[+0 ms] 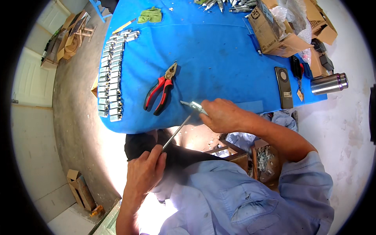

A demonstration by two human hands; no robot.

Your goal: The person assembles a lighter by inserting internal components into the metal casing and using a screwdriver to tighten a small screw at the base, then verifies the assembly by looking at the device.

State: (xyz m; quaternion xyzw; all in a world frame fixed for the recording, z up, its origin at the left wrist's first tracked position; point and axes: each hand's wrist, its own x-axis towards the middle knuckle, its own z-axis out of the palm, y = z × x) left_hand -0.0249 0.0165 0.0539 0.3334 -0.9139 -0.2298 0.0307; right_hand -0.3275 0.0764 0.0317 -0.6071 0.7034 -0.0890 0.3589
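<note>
At a blue-covered table (211, 74), you work with both bare hands over the near edge. Your left hand (147, 170), low in front of your shirt, is wrapped around a thin metal rod (177, 133); its near end is hidden in your fist, and the shaft slants up and to the right. Your right hand (219, 115) pinches a small metal part (196, 105) narrowly between thumb and fingers, held at the table's near edge with its slim end pointing left. The rod's tip meets or lies just beside the part; which of the two, you cannot tell from here. Beyond, pliers with red-and-black handles (168, 84) lie on the cloth, jaws pointing away from you. To your left stand close-set rows of metal pieces (114, 92), with a green cloth (149, 15) farther back. At right are a cardboard box (270, 39), a dark phone-like device (283, 88) and a steel flask (329, 84) lying on its side.
</note>
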